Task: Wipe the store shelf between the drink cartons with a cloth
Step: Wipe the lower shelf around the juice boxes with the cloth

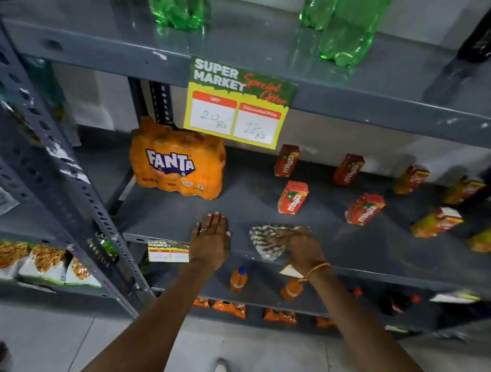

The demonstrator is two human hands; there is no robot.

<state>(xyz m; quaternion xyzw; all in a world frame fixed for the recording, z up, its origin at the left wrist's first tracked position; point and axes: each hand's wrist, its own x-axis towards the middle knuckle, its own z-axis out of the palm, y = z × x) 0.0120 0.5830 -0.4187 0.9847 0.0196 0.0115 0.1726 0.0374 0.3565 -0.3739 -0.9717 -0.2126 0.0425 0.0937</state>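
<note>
Wiping was in hand, by my reading: the right hand pressed a crumpled striped cloth onto the smooth grey metal shelf near its front edge. The left hand lay flat and spread, holding nothing. Boxy cartons stood beyond the cloth; next, the cloth probably needed pushing between them without toppling any.

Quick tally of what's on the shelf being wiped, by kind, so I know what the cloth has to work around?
Red-and-orange Maaza drink cartons: 9, first at
Orange shrink-wrapped Fanta multipack: 1
Striped wiping cloth, under the right hand: 1
Total: 11
The left hand rests flat on the grey metal shelf.
</note>
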